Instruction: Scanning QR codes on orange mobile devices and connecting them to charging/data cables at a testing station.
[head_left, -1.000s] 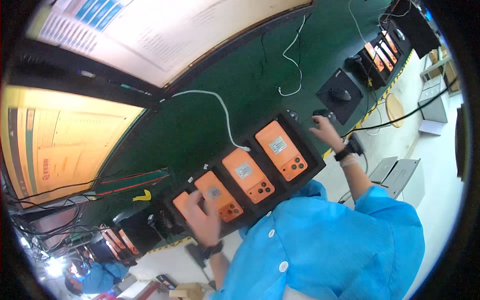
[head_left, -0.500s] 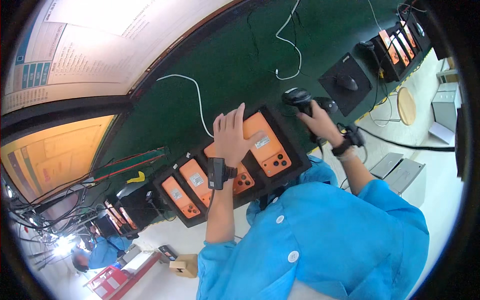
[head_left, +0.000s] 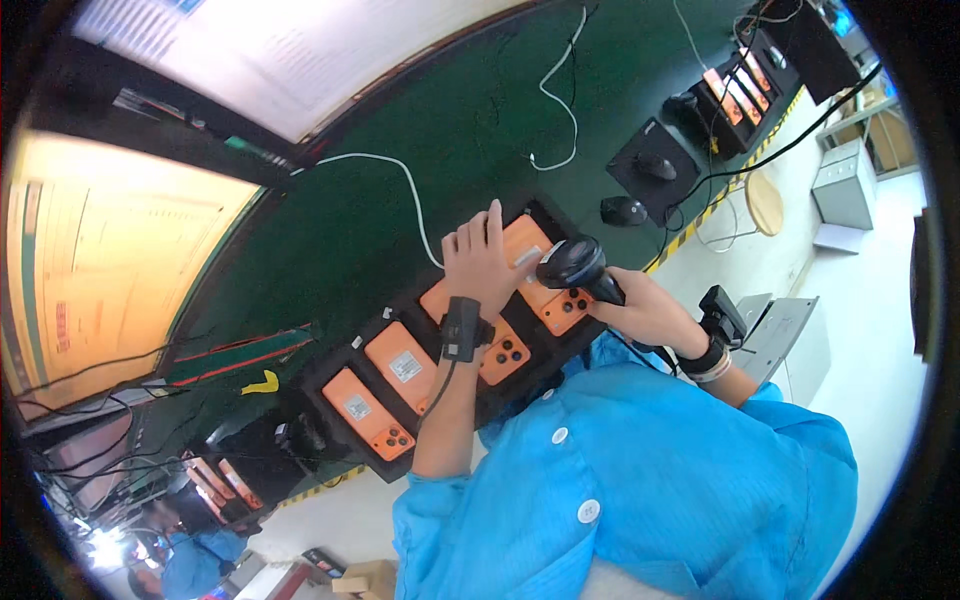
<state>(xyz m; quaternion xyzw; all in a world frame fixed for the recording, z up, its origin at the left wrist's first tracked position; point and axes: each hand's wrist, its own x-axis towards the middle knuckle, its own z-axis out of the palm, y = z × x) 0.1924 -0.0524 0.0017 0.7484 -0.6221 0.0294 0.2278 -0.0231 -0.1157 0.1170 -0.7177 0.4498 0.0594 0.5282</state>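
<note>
Several orange phones lie camera side up in a black tray (head_left: 455,395) in front of me, with white labels on their backs. My left hand (head_left: 480,268) is stretched flat over the right part of the tray, fingers apart, partly covering one phone (head_left: 505,348) and reaching the rightmost phone (head_left: 525,238). Whether its palm presses on them I cannot tell. In my right hand (head_left: 645,312) is a black handheld barcode scanner (head_left: 575,264), its head above the rightmost phone. Left of my wrist lie two more phones (head_left: 402,366), uncovered.
Two lit monitors (head_left: 120,260) stand at the left and far left. A white cable (head_left: 410,185) crosses the green table. Beyond the tray on the right are a black mouse (head_left: 623,211), a mouse pad (head_left: 680,180) and another phone tray (head_left: 735,130). A person (head_left: 190,560) works at lower left.
My right hand has brought the barcode scanner left and nearer, from beside the mouse to above the rightmost phone. The left hand stays over the tray. The whole view has turned slightly.
</note>
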